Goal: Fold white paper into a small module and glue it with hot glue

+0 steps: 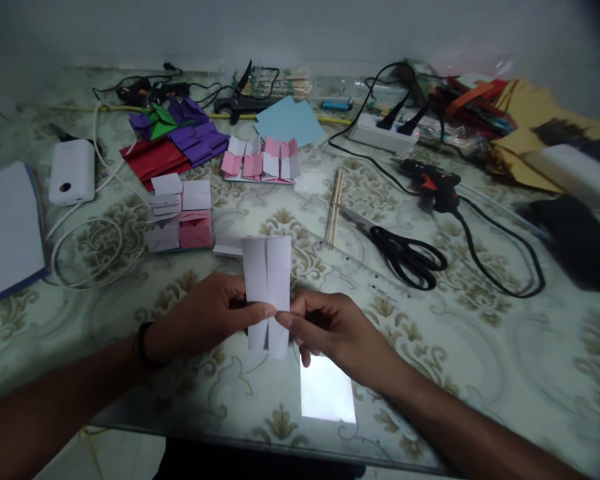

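Above the front edge of the table (505, 373), the left hand (200, 319) and right hand (337, 333) each pinched the folded white paper (267, 270) at its middle between thumb and finger, apparently to keep both flaps closed; scissors (405, 255) lay well apart, beyond it.

The folded paper (267, 267) is a white, oblong piece, its two long side flaps turned in to meet along a centre seam that faces up. It is held above the worktop (480, 347) with its long side pointing away, pinched near the lower middle by the left hand (205, 320) and right hand (335, 330).
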Action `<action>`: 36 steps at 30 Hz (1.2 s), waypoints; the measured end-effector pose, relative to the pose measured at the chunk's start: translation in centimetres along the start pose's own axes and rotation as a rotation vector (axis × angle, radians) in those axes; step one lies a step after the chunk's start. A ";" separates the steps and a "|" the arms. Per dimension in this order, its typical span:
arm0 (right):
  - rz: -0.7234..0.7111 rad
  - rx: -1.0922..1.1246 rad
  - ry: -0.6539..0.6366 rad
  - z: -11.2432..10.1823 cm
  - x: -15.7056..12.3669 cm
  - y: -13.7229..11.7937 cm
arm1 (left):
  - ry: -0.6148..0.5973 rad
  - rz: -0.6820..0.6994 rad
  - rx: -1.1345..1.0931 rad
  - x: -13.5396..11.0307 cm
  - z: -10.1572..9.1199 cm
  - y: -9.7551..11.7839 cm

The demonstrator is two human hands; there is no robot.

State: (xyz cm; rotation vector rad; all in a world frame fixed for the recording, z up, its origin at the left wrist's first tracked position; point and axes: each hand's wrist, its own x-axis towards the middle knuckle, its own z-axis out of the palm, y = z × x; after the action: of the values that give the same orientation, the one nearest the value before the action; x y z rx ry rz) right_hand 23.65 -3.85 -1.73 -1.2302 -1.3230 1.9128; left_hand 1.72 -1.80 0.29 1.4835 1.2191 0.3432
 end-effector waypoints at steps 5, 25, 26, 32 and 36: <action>0.022 0.035 -0.043 0.0 0.1 0.2 | 0.012 -0.006 0.033 -0.1 0.1 0.1; -0.110 -0.020 0.020 -1.1 0.2 -0.8 | 0.046 -0.028 -0.278 0.3 -0.3 -1.0; -0.114 -0.013 0.028 -1.1 0.2 -0.8 | 0.054 -0.024 -0.278 0.3 -0.2 -1.0; -0.108 0.031 0.025 -1.2 0.4 -0.7 | 0.067 -0.039 -0.308 0.3 0.1 -1.0; -0.092 -0.048 0.006 -2.3 0.6 -0.7 | 0.245 0.047 -0.159 0.8 -1.2 -1.2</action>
State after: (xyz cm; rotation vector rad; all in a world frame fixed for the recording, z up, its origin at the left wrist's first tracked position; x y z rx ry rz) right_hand 25.35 -1.99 -1.61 -1.1755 -1.4056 1.8220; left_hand 0.55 -0.64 -0.64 1.3621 1.3177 0.6546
